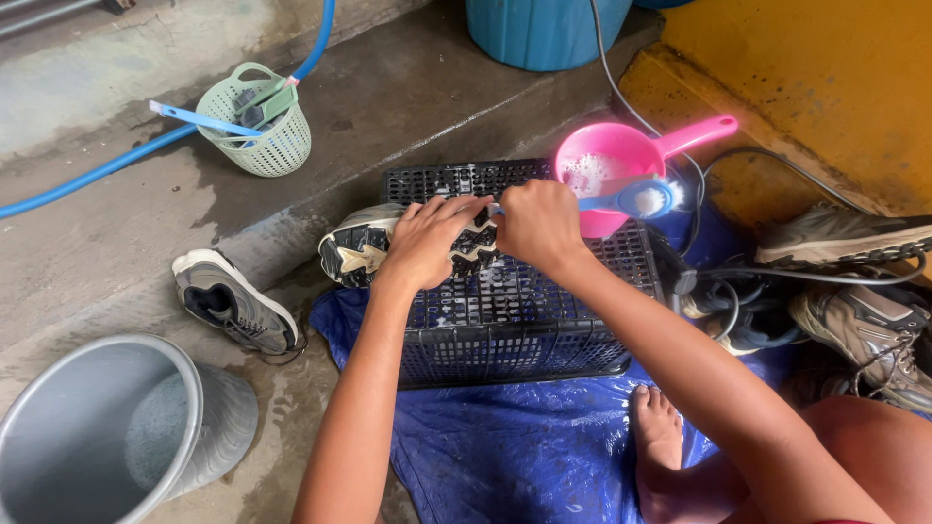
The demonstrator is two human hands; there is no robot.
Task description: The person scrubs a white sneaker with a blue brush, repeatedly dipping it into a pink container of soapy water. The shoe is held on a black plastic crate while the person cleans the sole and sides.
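Head view, looking down on a person seated on a blue tarp (505, 456), bare foot (658, 427) out in front.

The left hand (427, 241) is spread over a grey and white sport shoe (361, 247), fingers wrapped across its top, pinning it sole-outward on a black plastic crate (515, 330) turned upside down. The shoe's long axis runs roughly left to right across the crate's far left edge, one end overhanging toward the wet concrete.

The right hand (539, 225) is closed around the handle of a blue scrub brush (641, 199). The brush head points right, away from the shoe, over the rim of a pink dipper (607, 165) with suds in it. So the shoe lies just left of the brush hand, under the left hand; the two hands nearly touch.

Around them: the matching shoe (233, 303) lies on the concrete to the left, well apart from the crate. A grey bucket (107, 427) stands at lower left. A pale green basket (260, 121) with brushes sits further back by a blue hose (116, 160). More shoes (854, 281) are piled on the right among black cables (806, 275).
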